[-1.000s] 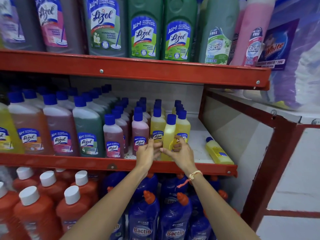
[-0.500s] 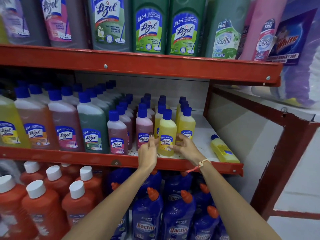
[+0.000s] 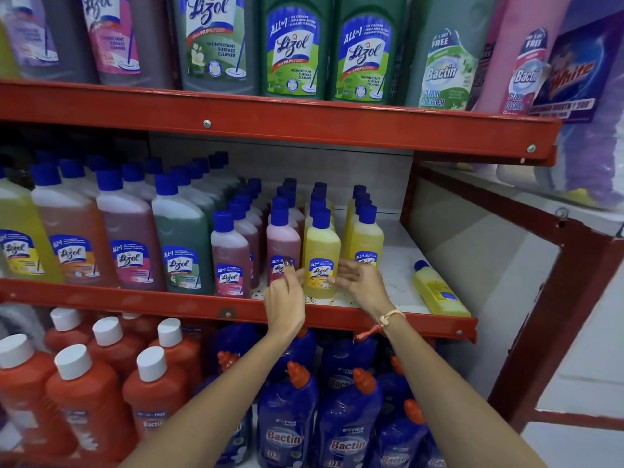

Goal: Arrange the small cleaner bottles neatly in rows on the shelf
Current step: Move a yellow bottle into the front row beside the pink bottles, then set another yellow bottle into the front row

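A small yellow cleaner bottle [image 3: 320, 255] with a blue cap stands upright at the front of the middle shelf [image 3: 189, 304]. My left hand [image 3: 285, 298] is just left of it and my right hand [image 3: 359, 285] just right of it, fingers spread, neither gripping it. Rows of small pink bottles [image 3: 283, 244] and small yellow bottles [image 3: 364, 236] with blue caps run back behind and beside it. One more small yellow bottle [image 3: 439, 292] lies on its side at the shelf's right end.
Larger cleaner bottles [image 3: 128, 238] fill the left of the middle shelf. Tall bottles [image 3: 293, 45] stand on the top shelf. Red bottles [image 3: 84, 400] and blue bottles [image 3: 287, 423] sit below. A red frame post [image 3: 540, 315] stands to the right.
The front yellow bottle was held tilted in both hands, then set upright. Both hands have now opened and come slightly away from it.
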`<state>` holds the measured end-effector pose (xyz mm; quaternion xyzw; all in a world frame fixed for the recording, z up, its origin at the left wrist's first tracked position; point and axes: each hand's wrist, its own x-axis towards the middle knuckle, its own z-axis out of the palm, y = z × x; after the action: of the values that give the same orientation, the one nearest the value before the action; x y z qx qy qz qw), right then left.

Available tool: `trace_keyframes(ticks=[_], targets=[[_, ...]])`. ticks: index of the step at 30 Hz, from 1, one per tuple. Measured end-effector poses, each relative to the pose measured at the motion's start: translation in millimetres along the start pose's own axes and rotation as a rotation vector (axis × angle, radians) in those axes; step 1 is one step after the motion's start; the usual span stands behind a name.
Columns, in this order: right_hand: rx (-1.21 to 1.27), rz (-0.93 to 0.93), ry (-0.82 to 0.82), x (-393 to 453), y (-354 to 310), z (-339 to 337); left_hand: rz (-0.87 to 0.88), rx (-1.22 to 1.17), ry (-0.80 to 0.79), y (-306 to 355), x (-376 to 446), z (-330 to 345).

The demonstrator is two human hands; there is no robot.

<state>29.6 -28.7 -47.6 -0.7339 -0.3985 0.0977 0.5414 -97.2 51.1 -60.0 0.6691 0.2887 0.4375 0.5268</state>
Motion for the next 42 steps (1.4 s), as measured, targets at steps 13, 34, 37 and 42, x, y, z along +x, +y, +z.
trace_keyframes(ticks=[13,34,37,42], targets=[[-0.684,0.45,0.442,-3,28,-133,-0.207,-0.009,-0.462,25,-3,89],[0.448,0.459,0.155,-5,42,-152,-0.212,-0.012,-0.417,41,0,153],[0.52,0.373,0.134,-10,39,-141,-0.141,-0.003,-0.404,41,-1,136],[0.577,0.253,0.101,-13,33,-110,-0.027,0.076,-0.36,38,2,96]])
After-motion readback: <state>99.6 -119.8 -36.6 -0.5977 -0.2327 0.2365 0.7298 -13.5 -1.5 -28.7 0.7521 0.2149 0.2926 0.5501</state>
